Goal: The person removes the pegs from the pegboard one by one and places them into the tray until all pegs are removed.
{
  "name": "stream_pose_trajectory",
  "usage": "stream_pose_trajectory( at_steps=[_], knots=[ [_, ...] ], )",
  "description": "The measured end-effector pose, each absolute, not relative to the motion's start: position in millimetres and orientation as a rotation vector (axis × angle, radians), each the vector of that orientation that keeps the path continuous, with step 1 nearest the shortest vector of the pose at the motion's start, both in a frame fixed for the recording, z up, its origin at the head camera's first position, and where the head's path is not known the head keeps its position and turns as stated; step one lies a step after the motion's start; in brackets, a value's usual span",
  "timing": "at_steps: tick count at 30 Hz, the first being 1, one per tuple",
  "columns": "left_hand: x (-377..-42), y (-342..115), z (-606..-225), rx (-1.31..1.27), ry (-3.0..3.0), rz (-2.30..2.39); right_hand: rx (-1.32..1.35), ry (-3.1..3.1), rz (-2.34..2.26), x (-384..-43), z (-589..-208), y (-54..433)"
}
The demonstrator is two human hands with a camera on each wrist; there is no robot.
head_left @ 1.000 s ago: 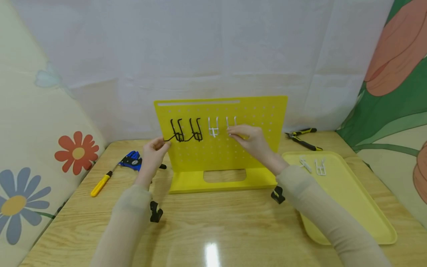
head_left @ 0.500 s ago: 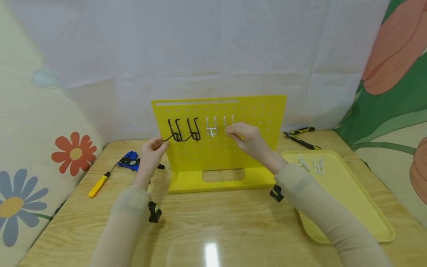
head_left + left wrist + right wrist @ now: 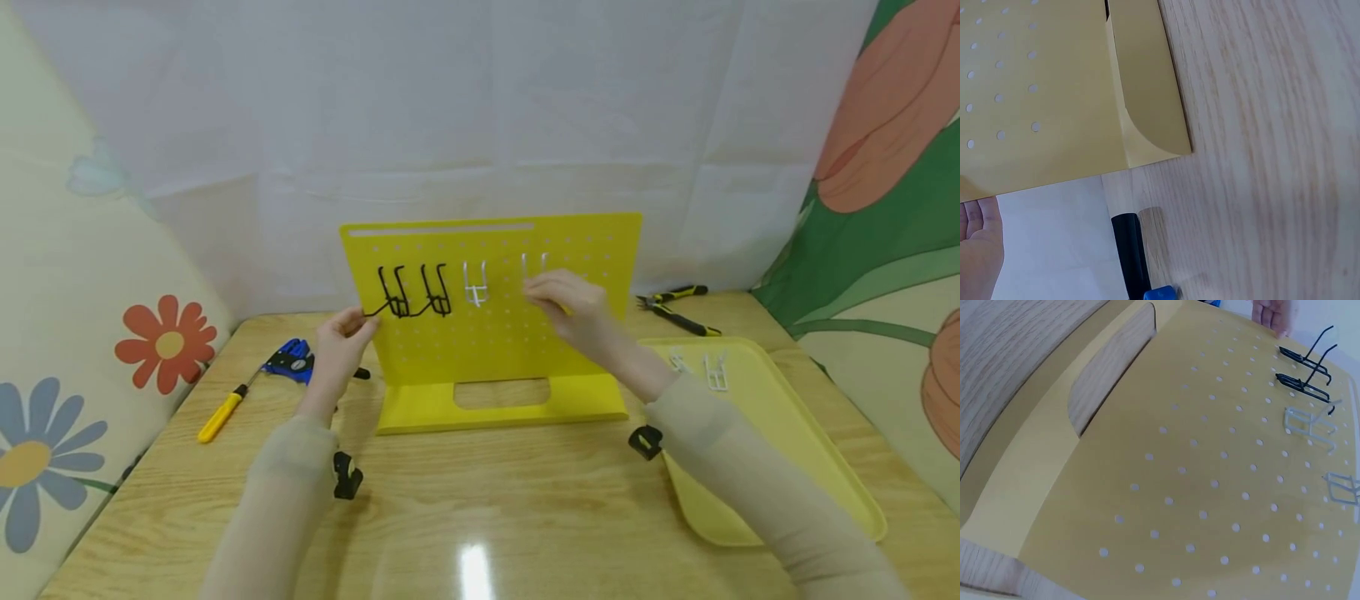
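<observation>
A yellow pegboard [image 3: 480, 342] stands upright on its own flat base. My left hand [image 3: 341, 342] pinches its left edge; in the left wrist view the fingers [image 3: 985, 215] reach behind the board. Before the right half, my right hand [image 3: 577, 312] pinches a white wire hook [image 3: 524, 265], its prongs pointing up at the board; the fingers cover its lower part in the head view. The right wrist view shows this white hook [image 3: 1342, 489] near the board's surface; whether it sits in the holes I cannot tell. Left of it hang another white hook [image 3: 476, 287] and two black hooks [image 3: 435, 292].
On the right lies a yellow tray [image 3: 795, 467] with white hooks [image 3: 716, 375] in it. Black-and-yellow pliers [image 3: 678, 310] are behind the tray. A blue-and-black tool [image 3: 291, 361] and a yellow-handled screwdriver [image 3: 223, 417] lie at the left.
My right hand has shifted to the right along the board, taking the white hook with it. The left hand keeps its hold on the board's edge.
</observation>
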State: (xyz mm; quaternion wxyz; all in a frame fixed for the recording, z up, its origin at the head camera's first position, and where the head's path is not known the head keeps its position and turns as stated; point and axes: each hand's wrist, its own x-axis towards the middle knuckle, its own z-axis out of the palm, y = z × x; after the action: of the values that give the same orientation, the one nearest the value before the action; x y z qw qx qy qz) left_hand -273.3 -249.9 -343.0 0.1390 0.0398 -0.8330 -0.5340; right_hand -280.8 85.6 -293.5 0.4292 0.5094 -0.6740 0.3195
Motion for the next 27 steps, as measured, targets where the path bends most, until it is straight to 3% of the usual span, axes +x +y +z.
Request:
stream_pose_trajectory(
  at_steps=[16,27],
  knots=[
    [-276,-252,-346,0.068,-2.395,-1.572,1.119,-1.612,1.174,-257,-284,146],
    [-275,-252,-346,0.075,-2.409,-1.551,1.072,-1.628,1.3,-242,-297,194]
  ],
)
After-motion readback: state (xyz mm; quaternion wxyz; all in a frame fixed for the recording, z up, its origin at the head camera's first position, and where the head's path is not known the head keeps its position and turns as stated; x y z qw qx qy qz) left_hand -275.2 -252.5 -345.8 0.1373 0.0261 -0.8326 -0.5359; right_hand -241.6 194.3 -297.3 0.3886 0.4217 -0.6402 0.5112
